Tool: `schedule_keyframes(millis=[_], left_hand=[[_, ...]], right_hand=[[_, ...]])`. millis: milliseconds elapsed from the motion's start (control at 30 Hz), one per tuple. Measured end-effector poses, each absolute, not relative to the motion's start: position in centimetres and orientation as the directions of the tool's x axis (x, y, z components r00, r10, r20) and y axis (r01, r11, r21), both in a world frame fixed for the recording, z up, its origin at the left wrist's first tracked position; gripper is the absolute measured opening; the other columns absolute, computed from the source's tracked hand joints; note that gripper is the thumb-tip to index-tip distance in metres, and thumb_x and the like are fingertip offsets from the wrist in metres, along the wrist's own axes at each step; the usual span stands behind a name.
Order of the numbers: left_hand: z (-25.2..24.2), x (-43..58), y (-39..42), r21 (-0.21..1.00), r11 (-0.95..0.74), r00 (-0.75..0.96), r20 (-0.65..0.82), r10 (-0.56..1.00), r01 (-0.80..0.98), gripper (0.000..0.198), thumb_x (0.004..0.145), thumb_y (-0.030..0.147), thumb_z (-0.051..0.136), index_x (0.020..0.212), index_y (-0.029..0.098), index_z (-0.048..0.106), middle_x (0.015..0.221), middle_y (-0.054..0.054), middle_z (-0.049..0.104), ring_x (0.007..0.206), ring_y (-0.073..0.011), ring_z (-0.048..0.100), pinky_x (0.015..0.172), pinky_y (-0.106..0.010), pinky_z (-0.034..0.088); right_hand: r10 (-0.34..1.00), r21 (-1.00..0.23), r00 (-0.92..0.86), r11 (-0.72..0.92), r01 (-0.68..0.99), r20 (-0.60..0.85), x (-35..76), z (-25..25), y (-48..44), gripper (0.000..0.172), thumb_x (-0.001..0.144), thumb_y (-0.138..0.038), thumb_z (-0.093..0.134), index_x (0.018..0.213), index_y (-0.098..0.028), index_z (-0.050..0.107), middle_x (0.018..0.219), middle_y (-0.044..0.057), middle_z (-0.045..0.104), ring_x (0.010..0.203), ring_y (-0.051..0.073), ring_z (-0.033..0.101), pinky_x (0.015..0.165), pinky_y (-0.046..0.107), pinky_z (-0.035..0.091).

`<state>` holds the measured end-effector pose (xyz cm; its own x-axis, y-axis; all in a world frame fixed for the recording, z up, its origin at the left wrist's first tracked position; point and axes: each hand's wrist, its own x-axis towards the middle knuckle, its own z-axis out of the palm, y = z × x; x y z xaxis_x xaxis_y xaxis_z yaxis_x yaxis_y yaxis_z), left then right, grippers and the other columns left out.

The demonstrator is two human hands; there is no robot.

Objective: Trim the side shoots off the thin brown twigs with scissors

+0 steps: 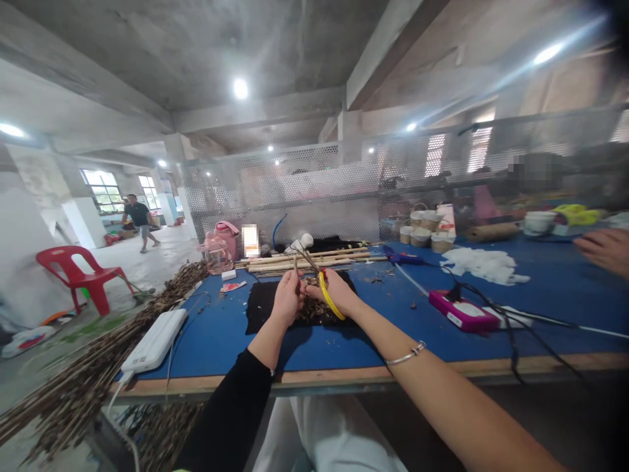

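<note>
My right hand [339,294] is closed around scissors [328,296] with yellow handles, their blades pointing up and to the left. Close beside it, my left hand [287,296] pinches a thin brown piece that looks like a dried stem [295,265]. Both hands are over a black cloth [260,305] spread on the blue tabletop [221,347]. Brown dried plant scraps [317,311] lie on the cloth under the hands. Whether the blades touch the stem is too small to tell.
Wooden sticks [265,265] lie behind the cloth. On the right are a blue glue gun [405,258], white fluff [486,263], a magenta box [462,313], cables and another person's hand [604,250]. A white power strip [154,341] and long dried stalks [98,373] are left.
</note>
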<state>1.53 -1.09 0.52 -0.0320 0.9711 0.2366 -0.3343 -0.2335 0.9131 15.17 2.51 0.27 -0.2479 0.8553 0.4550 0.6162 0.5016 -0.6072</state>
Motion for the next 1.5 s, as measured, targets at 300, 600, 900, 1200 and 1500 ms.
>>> schedule_keyframes(millis=[300,600,900,1200,1500], left_hand=[[-0.4,2.4,-1.2,0.904,-0.284,0.02,0.306,0.952,-0.318,0.035,0.074,0.052,0.049,0.074,0.019,0.039,0.049,0.009,0.036,0.033,-0.0016,0.024,0.032,-0.014,0.016],[-0.6,3.6,-1.8,0.899,-0.343,-0.093,0.331,0.939,-0.271,0.036,0.076,0.055,0.045,0.074,0.02,0.038,0.048,0.009,0.032,0.032,-0.0023,0.025,0.032,-0.016,0.019],[-1.0,3.3,-1.4,0.92,-0.34,-0.127,0.32,0.939,-0.193,0.037,0.076,0.056,0.043,0.073,0.02,0.037,0.046,0.01,0.029,0.032,-0.0029,0.024,0.032,-0.016,0.019],[-1.2,3.3,-1.3,0.925,-0.334,-0.15,0.309,0.939,-0.18,0.033,0.079,0.052,0.04,0.071,0.02,0.039,0.047,0.009,0.03,0.034,-0.0044,0.026,0.035,-0.017,0.022],[-1.3,3.6,-1.5,0.902,-0.432,-0.153,0.43,0.89,0.023,0.025,0.08,0.043,0.046,0.076,0.019,0.05,0.068,0.0,0.051,0.062,-0.0108,0.047,0.056,-0.02,0.038]], right_hand=[[0.838,-0.498,-0.338,0.531,0.686,0.428,15.1,-0.5,2.5,0.058,0.06,-0.05,0.066,0.102,-0.015,0.048,0.099,0.01,0.053,0.093,0.022,0.049,0.077,0.033,0.038],[0.788,-0.551,-0.394,0.613,0.566,0.472,14.8,-0.1,1.2,0.051,0.067,-0.056,0.059,0.095,-0.015,0.047,0.085,0.007,0.058,0.075,0.017,0.055,0.066,0.026,0.039],[0.833,-0.546,-0.356,0.549,0.633,0.424,14.8,-0.2,1.2,0.047,0.068,-0.063,0.052,0.074,-0.016,0.052,0.068,0.003,0.059,0.059,0.013,0.05,0.054,0.022,0.035],[0.851,-0.528,-0.339,0.517,0.674,0.4,14.8,-0.3,1.6,0.043,0.07,-0.058,0.053,0.078,-0.016,0.053,0.071,0.005,0.06,0.062,0.015,0.053,0.055,0.022,0.035],[0.74,-0.572,-0.479,0.671,0.472,0.472,15.8,0.5,1.2,0.057,0.067,-0.061,0.055,0.098,-0.014,0.046,0.081,0.006,0.06,0.068,0.016,0.053,0.059,0.023,0.038]])
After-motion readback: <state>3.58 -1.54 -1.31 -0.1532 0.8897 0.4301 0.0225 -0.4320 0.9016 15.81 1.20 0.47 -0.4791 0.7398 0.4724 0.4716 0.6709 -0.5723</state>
